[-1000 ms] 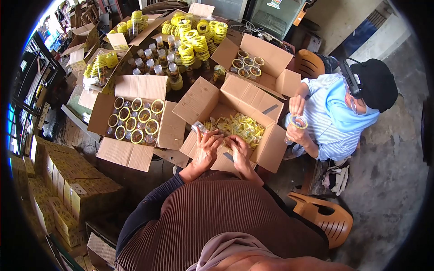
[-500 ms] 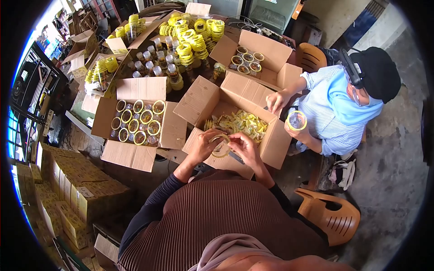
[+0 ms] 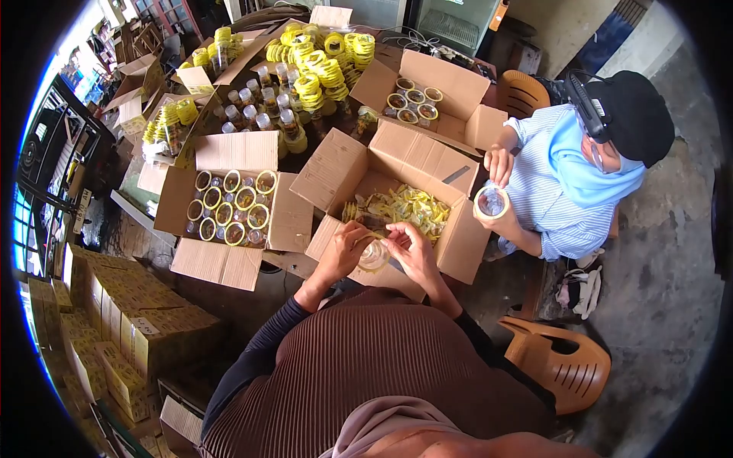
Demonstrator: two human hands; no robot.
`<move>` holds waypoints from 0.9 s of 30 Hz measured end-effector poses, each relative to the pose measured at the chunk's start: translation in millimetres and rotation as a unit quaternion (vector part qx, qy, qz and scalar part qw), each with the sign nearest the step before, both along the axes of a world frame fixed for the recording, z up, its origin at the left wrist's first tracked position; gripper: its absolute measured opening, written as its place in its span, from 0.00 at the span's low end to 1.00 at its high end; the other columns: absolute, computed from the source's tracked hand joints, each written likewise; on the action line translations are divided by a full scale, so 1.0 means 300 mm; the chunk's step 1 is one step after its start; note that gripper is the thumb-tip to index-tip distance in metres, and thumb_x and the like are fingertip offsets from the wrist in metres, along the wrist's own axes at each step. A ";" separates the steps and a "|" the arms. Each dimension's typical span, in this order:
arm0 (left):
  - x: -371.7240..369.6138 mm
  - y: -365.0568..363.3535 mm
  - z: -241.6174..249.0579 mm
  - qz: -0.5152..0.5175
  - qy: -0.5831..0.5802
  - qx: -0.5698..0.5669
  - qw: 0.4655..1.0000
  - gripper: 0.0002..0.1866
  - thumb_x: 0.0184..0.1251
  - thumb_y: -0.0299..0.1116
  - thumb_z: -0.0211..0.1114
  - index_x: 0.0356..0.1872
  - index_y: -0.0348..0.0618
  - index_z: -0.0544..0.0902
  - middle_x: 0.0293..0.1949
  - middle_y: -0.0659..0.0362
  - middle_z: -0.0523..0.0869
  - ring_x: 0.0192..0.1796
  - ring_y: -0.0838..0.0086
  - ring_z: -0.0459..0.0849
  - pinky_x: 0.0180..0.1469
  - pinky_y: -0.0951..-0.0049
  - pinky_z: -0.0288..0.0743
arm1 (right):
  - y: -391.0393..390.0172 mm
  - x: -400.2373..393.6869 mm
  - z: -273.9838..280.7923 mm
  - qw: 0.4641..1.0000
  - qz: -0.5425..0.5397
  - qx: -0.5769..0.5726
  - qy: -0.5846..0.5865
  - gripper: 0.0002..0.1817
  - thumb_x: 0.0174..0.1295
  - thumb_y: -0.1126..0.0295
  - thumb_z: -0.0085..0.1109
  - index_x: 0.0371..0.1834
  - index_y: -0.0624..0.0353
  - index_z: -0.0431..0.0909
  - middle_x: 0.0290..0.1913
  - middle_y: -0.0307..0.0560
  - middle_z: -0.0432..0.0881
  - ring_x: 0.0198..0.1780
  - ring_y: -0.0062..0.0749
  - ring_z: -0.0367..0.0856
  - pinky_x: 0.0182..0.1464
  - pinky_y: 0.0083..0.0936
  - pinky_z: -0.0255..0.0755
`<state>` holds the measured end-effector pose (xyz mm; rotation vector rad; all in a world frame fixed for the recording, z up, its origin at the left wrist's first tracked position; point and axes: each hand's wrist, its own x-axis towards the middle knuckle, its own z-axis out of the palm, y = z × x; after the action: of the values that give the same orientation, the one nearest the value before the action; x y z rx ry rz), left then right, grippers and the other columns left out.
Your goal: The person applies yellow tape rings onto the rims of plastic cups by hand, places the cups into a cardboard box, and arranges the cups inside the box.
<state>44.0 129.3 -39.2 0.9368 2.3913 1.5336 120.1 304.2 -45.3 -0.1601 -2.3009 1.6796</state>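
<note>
Between my two hands is a transparent plastic jar [image 3: 374,259] with a yellow rim, held just above the near flap of an open carton. My left hand [image 3: 343,250] grips the rim on its left side, fingers closed. On the opposite side, the fingers of my right hand [image 3: 410,250] pinch the rim. Right behind my hands, the carton [image 3: 336,183] holds a heap of yellow strips and scraps [image 3: 416,208]. What exactly the fingertips do at the rim is too small to make out.
A carton of yellow-rimmed jars [image 3: 233,208] stands at left, another group of jars [image 3: 412,101] in a box behind. Stacked yellow rings [image 3: 321,69] and filled containers crowd the table's back. At right, a co-worker [image 3: 565,168] holds a jar [image 3: 491,202]. An orange chair [image 3: 557,366] stands nearby.
The jar between my hands has tilted, showing more of its transparent body. My hands have shifted slightly. The co-worker's raised hand has moved over to their own jar, and a metal ruler-like strip shows on the carton flap.
</note>
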 end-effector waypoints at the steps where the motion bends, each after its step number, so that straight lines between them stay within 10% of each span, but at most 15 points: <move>1: 0.002 0.000 -0.004 -0.015 0.010 -0.003 1.000 0.10 0.67 0.30 0.64 0.43 0.35 0.84 0.40 0.51 0.82 0.39 0.61 0.84 0.42 0.66 0.76 | 0.005 -0.002 0.028 0.999 0.024 0.020 0.006 0.08 0.62 0.77 0.64 0.44 0.63 0.78 0.33 0.40 0.80 0.32 0.20 0.78 0.36 0.20 0.74; 9: 0.012 -0.003 0.091 -0.006 -0.095 -0.032 0.995 0.13 0.67 0.31 0.63 0.48 0.37 0.85 0.42 0.54 0.83 0.38 0.79 0.84 0.37 0.74 0.76 | 0.007 0.006 -0.002 0.999 -0.006 0.017 0.042 0.06 0.62 0.78 0.64 0.41 0.65 0.79 0.34 0.40 0.80 0.32 0.18 0.78 0.35 0.18 0.73; 14: 0.000 -0.014 -0.007 -0.060 0.025 0.004 0.998 0.11 0.66 0.30 0.63 0.43 0.34 0.85 0.44 0.49 0.85 0.39 0.61 0.86 0.42 0.68 0.78 | 0.020 0.007 0.027 0.998 0.063 0.009 0.016 0.05 0.64 0.77 0.62 0.41 0.66 0.80 0.38 0.43 0.82 0.36 0.22 0.81 0.39 0.20 0.76; 27: 0.037 -0.001 0.064 -0.097 0.071 -0.084 0.989 0.09 0.63 0.31 0.66 0.40 0.38 0.87 0.39 0.53 0.87 0.39 0.56 0.86 0.43 0.64 0.80 | 0.038 0.008 0.110 0.978 0.149 0.144 -0.014 0.08 0.54 0.80 0.64 0.38 0.65 0.81 0.36 0.49 0.82 0.37 0.38 0.84 0.39 0.28 0.77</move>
<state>55.2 128.9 -19.9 1.2355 2.3917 1.2156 122.6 315.6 -12.2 0.2351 -2.6633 1.4471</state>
